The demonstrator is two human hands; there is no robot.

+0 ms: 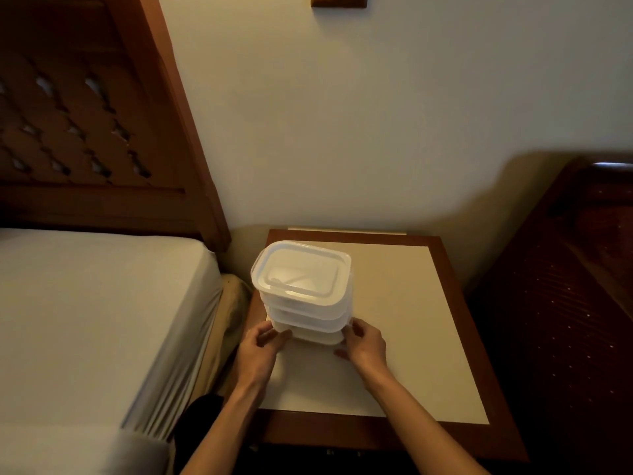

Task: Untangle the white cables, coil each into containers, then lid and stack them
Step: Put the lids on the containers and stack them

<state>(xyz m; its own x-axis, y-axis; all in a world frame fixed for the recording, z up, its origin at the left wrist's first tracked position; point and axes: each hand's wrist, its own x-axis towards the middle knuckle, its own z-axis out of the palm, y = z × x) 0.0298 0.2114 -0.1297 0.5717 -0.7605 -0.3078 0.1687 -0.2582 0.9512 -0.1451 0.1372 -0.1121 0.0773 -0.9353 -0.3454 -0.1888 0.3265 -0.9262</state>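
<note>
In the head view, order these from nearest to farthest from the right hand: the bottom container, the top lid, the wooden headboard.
1. Bottom container: touched by the right hand, at the stack's base.
2. Top lid: above, on the stack.
3. Wooden headboard: far left, behind the bed.

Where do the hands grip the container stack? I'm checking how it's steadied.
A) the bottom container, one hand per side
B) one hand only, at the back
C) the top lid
A: the left hand and right hand hold opposite sides of the bottom container in the stack.
</note>
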